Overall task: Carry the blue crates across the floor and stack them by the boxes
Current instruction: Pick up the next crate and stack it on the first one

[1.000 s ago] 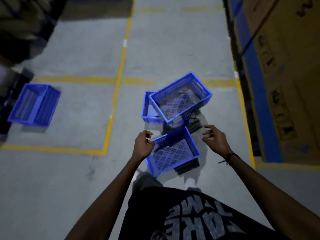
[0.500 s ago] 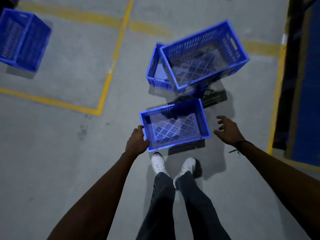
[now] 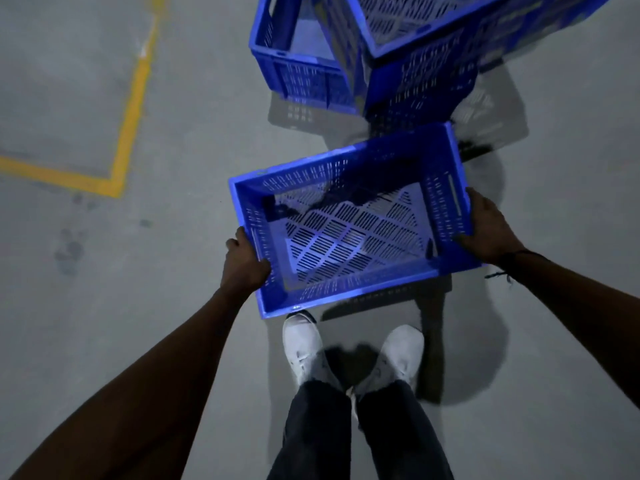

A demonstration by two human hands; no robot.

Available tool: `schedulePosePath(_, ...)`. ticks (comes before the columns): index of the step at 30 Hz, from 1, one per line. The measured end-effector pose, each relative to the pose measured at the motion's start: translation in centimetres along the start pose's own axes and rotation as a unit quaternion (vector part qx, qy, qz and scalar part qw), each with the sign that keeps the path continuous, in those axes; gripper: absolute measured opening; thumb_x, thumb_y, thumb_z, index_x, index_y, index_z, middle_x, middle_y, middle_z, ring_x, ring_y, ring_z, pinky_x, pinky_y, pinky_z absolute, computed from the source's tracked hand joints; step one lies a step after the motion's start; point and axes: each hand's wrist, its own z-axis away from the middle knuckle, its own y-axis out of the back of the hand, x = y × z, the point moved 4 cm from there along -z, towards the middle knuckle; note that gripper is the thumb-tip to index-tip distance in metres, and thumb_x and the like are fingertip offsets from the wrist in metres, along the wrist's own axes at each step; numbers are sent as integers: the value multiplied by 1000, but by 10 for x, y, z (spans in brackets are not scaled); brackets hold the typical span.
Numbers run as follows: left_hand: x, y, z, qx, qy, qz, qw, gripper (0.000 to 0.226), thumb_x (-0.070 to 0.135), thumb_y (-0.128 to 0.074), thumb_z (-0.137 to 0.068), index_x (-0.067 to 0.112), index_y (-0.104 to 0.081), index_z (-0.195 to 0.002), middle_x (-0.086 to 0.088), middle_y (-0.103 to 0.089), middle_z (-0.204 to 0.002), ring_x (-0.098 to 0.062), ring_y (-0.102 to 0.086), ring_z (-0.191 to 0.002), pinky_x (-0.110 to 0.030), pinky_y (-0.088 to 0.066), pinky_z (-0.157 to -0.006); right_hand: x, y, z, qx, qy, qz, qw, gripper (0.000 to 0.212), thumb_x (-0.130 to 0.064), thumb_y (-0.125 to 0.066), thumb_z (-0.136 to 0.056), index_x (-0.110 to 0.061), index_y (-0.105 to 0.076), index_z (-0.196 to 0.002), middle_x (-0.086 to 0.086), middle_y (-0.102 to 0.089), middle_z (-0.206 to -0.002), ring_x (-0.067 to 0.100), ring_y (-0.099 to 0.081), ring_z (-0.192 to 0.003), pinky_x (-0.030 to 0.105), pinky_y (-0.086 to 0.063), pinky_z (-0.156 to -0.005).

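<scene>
- While I look down, the blue crate [image 3: 349, 216] sits just ahead of my shoes [image 3: 304, 351], near the other crates [image 3: 408, 64].
- Left hand [image 3: 244, 261] curls round its left rim; right hand [image 3: 490, 228] grips the right end wall.
- Empty perforated plastic: I judge it light and stiff.
- Hold both short ends, by the handle slots.

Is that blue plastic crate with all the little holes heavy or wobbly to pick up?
Probably light: the blue slotted plastic crate is empty and mostly holes. It looks stiff, since its rim stays straight while the left hand and right hand grip opposite ends. Held at both ends, it seems unlikely to tip.
</scene>
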Motion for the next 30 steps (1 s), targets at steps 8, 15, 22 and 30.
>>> schedulePosePath(8,-12,-14,-18,24,9,42,999,81,5,-64,-81,19,-19,-147,-21,-48,-117,-46,-57,-94,-43,-46,-68,15,-16,-35,-14,-62,4,998,121,-57,-57,-58,-14,-3,-158,32,-36,-137,51,-43,-121,55,-43,-97)
schedulePosePath(15,-2,31,-6,33,4,45,998,85,-3,-74,-71,8,-30,-142,-20,-45,-123,-44,-57,-100,-41,-48,-72,-2,6,-18,-17,-72,10,997,105,-29,-74,-76,-16,-9,-158,34,-38,-131,53,-41,-122,55,-40,-104)
schedulePosePath(22,9,148,86,52,10,55,997,83,-5,-72,-71,-1,-33,-143,-22,-43,-127,-47,-56,-105,-49,-52,-80,-69,61,67,-38,-64,43,996,97,-17,-76,-82,-13,-15,-158,35,-43,-130,50,-43,-123,51,-40,-104)
schedulePosePath(30,1,343,250,97,1,101,990,89,17,-59,-63,-6,-34,-146,-27,-45,-132,-47,-53,-113,-41,-44,-79,-221,140,202,-98,-1,82,992,95,-18,-74,-84,-10,-14,-157,31,-48,-129,45,-51,-117,46,-44,-98)
